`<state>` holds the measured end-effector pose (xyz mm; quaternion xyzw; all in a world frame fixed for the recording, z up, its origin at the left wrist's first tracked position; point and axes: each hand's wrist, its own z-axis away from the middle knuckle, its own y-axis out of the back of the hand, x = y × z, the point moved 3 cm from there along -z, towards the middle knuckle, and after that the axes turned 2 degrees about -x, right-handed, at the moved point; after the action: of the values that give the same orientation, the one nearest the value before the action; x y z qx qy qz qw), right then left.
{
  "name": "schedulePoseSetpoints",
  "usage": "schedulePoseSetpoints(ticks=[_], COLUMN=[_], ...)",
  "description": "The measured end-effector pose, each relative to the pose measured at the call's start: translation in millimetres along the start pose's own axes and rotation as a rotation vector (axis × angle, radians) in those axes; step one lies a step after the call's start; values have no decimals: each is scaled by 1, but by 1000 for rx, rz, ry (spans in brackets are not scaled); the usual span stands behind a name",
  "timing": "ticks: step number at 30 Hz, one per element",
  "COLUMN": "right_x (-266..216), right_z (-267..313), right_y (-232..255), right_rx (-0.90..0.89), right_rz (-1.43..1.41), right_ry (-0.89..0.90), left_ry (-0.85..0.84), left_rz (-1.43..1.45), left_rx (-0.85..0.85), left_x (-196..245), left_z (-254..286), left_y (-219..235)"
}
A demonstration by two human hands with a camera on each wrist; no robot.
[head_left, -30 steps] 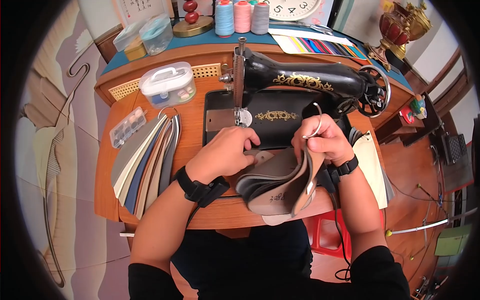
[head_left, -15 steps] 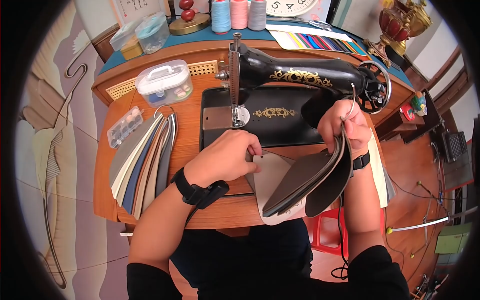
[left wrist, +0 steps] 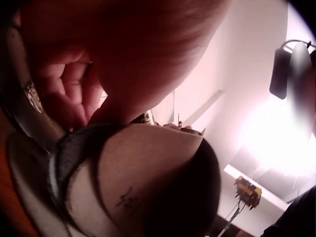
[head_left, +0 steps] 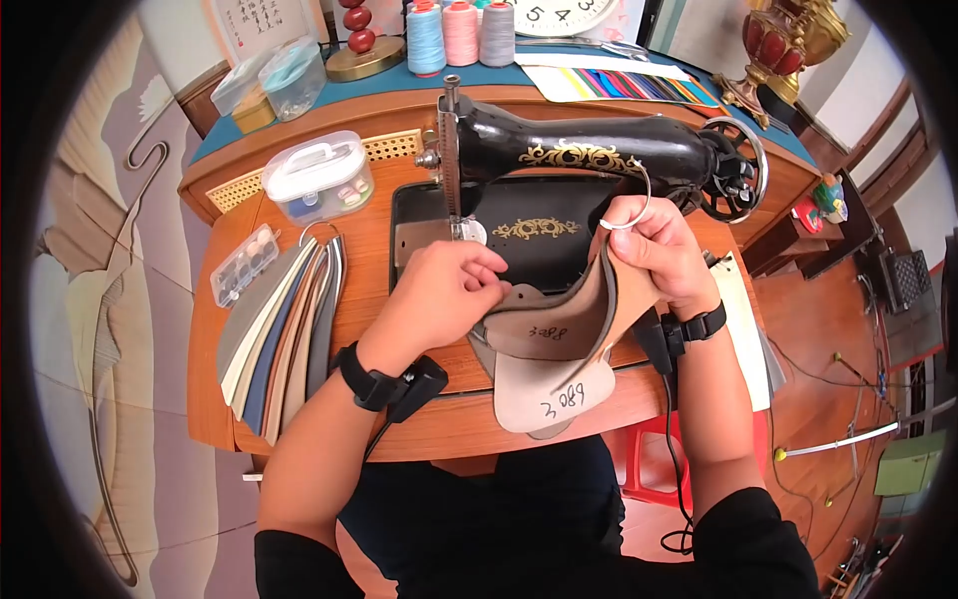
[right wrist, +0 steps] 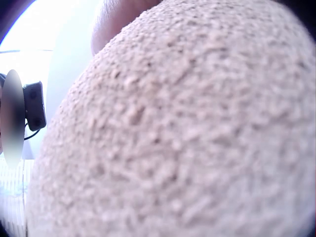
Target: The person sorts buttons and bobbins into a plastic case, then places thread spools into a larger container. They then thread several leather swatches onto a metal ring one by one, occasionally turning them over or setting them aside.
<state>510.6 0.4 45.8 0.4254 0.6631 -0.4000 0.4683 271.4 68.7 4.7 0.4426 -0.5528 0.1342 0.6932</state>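
Observation:
My right hand [head_left: 659, 255] pinches the upper end of a bundle of leather swatches [head_left: 544, 339], close by its open metal ring [head_left: 647, 205]. The swatches hang in a curve over the table's front, beige backs showing, with handwritten numbers on two of them. At the bundle's left end, my left hand [head_left: 439, 295] pinches a swatch edge between thumb and curled fingers. The left wrist view shows these fingers [left wrist: 74, 94] above the rounded swatch ends [left wrist: 143, 173]. A rough beige swatch back [right wrist: 182, 128] fills most of the right wrist view and hides the right fingers.
Behind the hands stands a black sewing machine [head_left: 589, 145]. At left lie another ringed swatch bundle [head_left: 284, 339], a small compartment box [head_left: 245, 265] and a lidded clear box [head_left: 316, 178]. Cream swatches [head_left: 738, 329] lie at the right edge; thread spools [head_left: 460, 35] stand at the back.
The right hand swung the bundle up and right, fanning dark faces out, then came back left. Beige backs with numbers now show. The left hand stays near the bundle's left end.

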Motion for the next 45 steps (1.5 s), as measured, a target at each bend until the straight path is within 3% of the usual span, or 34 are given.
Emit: schedulePoseSetpoints(ticks=[1, 4, 6, 8, 16, 19, 21, 24, 28, 34, 36, 37, 45], right_x=[0, 2, 1, -1, 4, 6, 9, 11, 6, -6, -10, -2, 13], right_z=[1, 5, 6, 5, 4, 3, 3, 3, 3, 5, 3, 1, -9], right_y=[-2, -1, -6, -10, -12, -11, -10, -9, -16, -2, -5, -2, -16], right_rx=[3, -117, -95, -126, -88, -192, -192, -180, -76, -192, 61, 108, 198], right_rz=[-27, -91, -129, -75, -74, -172, -155, -144, -139, -254, -88, -45, 115], right_ry=[-8, -5, 10, 101, 69, -44, -41, -40, 49, 231, 46, 37, 14], left_ry=[73, 30, 49, -128, -189, -49, -16, 84, 88, -106, -142, -178, -158], left_rz=[-12, -104, -152, -317, -333, -248, -38, 26, 115, 530, 544, 558, 432], left_rx=[-54, -131, -182, -187, -202, -284, -229, -149, -134, 95, 97, 99, 29], left_x=[-5, 3, 6, 3, 4, 5, 3, 11, 12, 24, 21, 20, 23], left_z=[0, 5, 7, 10, 12, 8, 8, 8, 6, 2, 0, 0, 3], left_y=[-2, -4, -4, -8, -9, -11, -13, -7, -8, 13, 9, 8, 7])
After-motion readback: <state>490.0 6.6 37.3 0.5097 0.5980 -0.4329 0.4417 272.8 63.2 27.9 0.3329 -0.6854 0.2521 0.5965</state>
